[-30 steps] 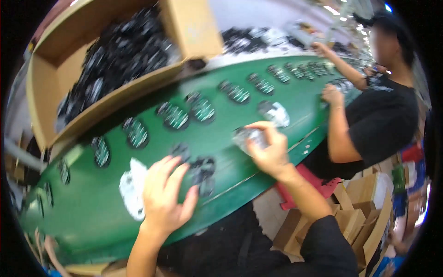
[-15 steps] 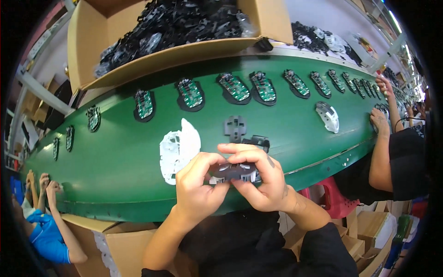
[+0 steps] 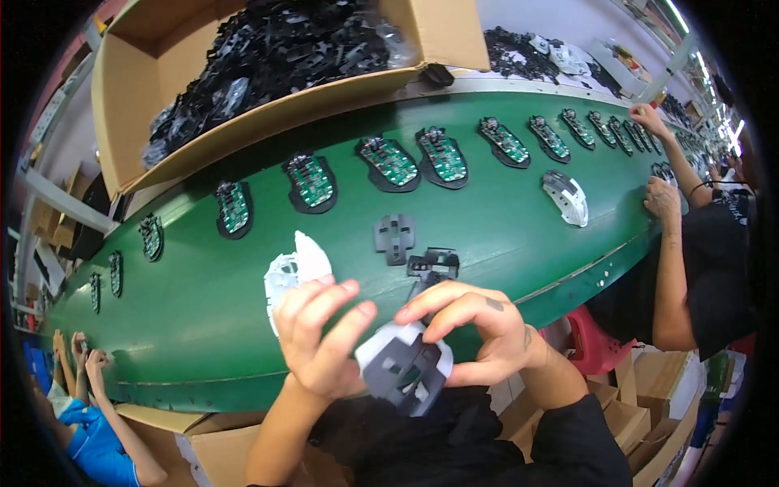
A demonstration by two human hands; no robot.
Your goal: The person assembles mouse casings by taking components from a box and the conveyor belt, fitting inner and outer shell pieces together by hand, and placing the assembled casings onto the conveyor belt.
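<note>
My right hand (image 3: 491, 325) grips a dark grey and white mouse shell (image 3: 399, 369) by its right side, fingers on the upper edge and thumb below. The shell is tilted, showing cut-outs in its dark face. My left hand (image 3: 320, 345) is at the shell's left edge, its fingers raised and spread; whether its thumb presses the shell is hard to tell. White shell pieces (image 3: 302, 261) lie behind my left hand, partly hidden by it. Beyond my right hand are a flat grey plastic part (image 3: 395, 239) and black plastic parts (image 3: 434, 263), partly covered by my fingers.
Mouse bases with green circuit boards (image 3: 315, 183) line the green belt (image 3: 324, 373). A grey and white shell (image 3: 565, 199) lies to the right. Behind stands a carton (image 3: 276, 114) of black parts. Co-workers' hands (image 3: 664, 199) are at both sides; a red stool (image 3: 596, 345) is right.
The shell has been turned from edge-on to show its dark face, and sits lower. My left fingers have lifted and spread from it. The whole view has shifted slightly.
</note>
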